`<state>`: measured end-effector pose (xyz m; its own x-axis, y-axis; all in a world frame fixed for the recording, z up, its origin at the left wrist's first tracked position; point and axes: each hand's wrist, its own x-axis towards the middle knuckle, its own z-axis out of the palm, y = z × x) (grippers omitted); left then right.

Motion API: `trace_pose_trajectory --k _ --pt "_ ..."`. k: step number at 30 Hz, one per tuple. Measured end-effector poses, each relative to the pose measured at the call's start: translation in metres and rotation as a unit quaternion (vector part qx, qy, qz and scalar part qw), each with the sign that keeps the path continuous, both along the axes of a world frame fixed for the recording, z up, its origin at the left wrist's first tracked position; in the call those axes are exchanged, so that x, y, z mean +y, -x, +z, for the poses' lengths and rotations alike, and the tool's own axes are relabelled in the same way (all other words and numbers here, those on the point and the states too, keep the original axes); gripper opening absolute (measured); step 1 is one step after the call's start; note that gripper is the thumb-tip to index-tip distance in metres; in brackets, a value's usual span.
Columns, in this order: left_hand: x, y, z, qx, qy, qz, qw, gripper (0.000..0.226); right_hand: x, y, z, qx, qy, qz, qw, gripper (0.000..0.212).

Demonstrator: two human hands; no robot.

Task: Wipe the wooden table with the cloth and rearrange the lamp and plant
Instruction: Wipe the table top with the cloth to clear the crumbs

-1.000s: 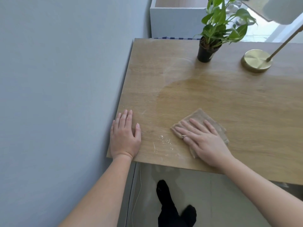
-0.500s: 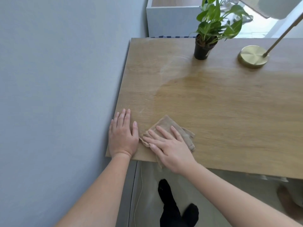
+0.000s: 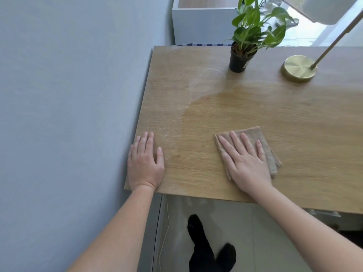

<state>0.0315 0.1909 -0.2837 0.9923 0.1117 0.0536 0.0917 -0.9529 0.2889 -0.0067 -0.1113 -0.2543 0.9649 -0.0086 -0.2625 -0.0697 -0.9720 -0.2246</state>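
bare forearms point(image 3: 119, 228), black socks point(image 3: 194, 225)

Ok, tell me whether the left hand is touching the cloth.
Apart. The head view shows bare wooden table between the left hand and the cloth, which lies flat under the right hand.

Upper right: lamp point(image 3: 298, 68) shade cut by the frame corner. Top edge clips the plant point(image 3: 253, 32) leaves. Pot label point(image 3: 245, 65) too small to read. The table point(image 3: 255, 107) runs off the right edge. The cloth point(image 3: 253, 134) middle is hidden under the right hand point(image 3: 247, 163) (only borders show).
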Motion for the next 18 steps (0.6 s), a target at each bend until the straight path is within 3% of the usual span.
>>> trace_pose_trajectory --k 3,6,10,14,18 --pt "-0.001 0.000 0.000 0.002 0.002 0.002 1.000 0.060 0.052 -0.022 -0.006 -0.006 -0.007 -0.031 0.999 0.056" --pt "-0.001 0.000 0.000 0.006 0.000 0.004 1.000 0.062 0.074 0.001 -0.007 -0.004 -0.021 0.055 0.998 0.056" --pt "0.000 0.000 0.000 0.006 0.000 0.002 1.000 0.064 0.022 0.044 0.000 0.003 -0.023 0.151 0.988 0.054" --pt "-0.001 0.000 -0.001 0.009 0.000 0.002 1.000 0.063 -0.052 0.035 0.012 0.008 -0.002 0.070 0.998 0.054" --pt "-0.001 -0.001 0.001 0.005 -0.003 0.001 1.000 0.063 -0.082 -0.041 0.013 -0.007 -0.008 -0.076 0.997 0.057"
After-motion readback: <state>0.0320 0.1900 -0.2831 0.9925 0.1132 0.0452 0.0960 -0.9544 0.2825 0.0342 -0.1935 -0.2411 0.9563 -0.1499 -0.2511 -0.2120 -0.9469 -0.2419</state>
